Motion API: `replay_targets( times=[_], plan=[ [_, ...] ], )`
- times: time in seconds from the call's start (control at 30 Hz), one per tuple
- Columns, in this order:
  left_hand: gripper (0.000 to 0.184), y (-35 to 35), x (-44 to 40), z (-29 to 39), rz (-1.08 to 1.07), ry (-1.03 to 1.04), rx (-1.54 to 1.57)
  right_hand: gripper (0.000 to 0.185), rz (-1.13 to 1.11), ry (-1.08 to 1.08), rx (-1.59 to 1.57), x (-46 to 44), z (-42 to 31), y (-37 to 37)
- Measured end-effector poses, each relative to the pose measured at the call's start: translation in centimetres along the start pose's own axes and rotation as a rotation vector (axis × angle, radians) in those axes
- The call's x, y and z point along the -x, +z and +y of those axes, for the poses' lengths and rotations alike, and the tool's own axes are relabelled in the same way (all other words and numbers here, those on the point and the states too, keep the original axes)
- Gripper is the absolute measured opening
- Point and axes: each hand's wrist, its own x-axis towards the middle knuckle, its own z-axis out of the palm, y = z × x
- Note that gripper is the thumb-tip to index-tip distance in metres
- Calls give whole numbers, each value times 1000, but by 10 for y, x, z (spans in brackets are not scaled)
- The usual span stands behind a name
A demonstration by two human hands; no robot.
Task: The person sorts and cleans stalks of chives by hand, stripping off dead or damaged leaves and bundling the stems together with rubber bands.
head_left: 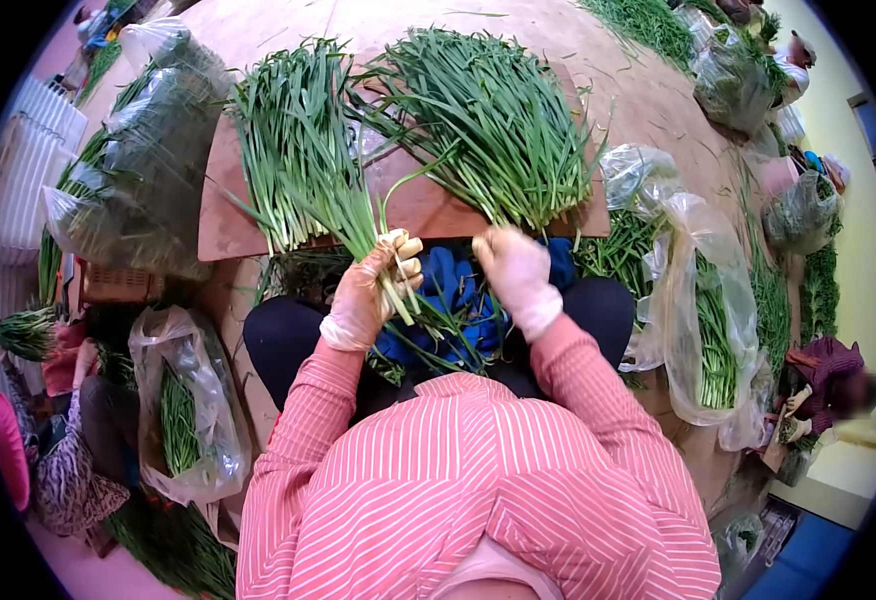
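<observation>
My left hand (373,285), in a thin pale glove, is closed around a small bunch of garlic chives (363,225). Their white stem ends point down toward my lap, and the leaves lean up over the board. My right hand (515,275), also gloved and somewhat blurred, is curled closed by the board's near edge, just below the right pile; what it holds, if anything, is hidden. On the brown board (226,205) lie two piles of garlic chives, a left pile (288,150) and a larger right pile (488,120). Loose green bits lie on blue cloth (448,290) between my knees.
Clear plastic bags of greens stand at left (148,150), lower left (193,400) and right (713,310). An orange-brown crate (118,284) is at left. Other people sit nearby, one at lower left (68,450) and one at right (828,375).
</observation>
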Motion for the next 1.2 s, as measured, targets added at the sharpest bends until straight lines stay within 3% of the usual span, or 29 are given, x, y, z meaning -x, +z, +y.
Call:
replay_targets(
  times=[0.07, 0.13, 0.17, 0.2, 0.27, 0.33, 0.4, 0.47, 0.67, 0.8, 0.87, 0.93, 1.0, 1.03, 1.07, 1.13, 1.2],
  plan=[
    [30, 7, -4, -3, 6, -22, 186, 23, 179, -116, 134, -40, 6, 11],
    [28, 5, -3, 2, -108, 75, 283, 22, 117, -157, 289, -69, 12, 23],
    [30, 6, -2, 9, -182, 105, 365, 18, 6, -77, 374, -79, 12, 31],
    [32, 5, 0, 23, -371, 203, 482, 18, 6, -88, 372, -82, 16, 34],
    [33, 3, 1, 32, -406, 239, 484, 18, 66, -96, 177, -72, 25, 32],
    [33, -1, -4, 27, -192, 161, 380, 20, 155, -125, 77, -55, 13, 22],
    [35, 7, -9, 15, 38, 30, 120, 21, 151, -86, -234, -40, -2, 15],
    [35, 9, -16, 4, 103, -49, -83, 22, 154, -156, -282, -29, -14, 11],
    [30, -3, -51, -13, 64, -235, -178, 22, -83, -114, -363, -16, -29, 9],
    [28, -1, -57, -20, 50, -187, -280, 13, 35, -345, -393, 2, -34, 10],
    [30, -4, -56, -18, 42, -126, -287, 11, -91, -411, -348, 22, -32, 3],
    [29, -11, -60, -16, -16, -163, -184, 18, -473, -403, -239, 49, -26, -3],
    [29, -8, -60, -12, -26, -129, -167, 26, -799, -360, -116, 65, -17, -21],
    [29, -8, -61, -12, -20, -136, -156, 33, -920, -224, -20, 61, -15, -28],
    [29, -7, -61, -13, -16, -145, -145, 37, -837, -116, -51, 62, -1, -22],
    [29, -5, -60, -17, -34, -133, -168, 46, -753, 292, -566, 39, -8, -30],
    [29, -3, -60, -21, -53, -119, -194, 46, -575, 350, -649, 21, -20, -25]
  ],
)
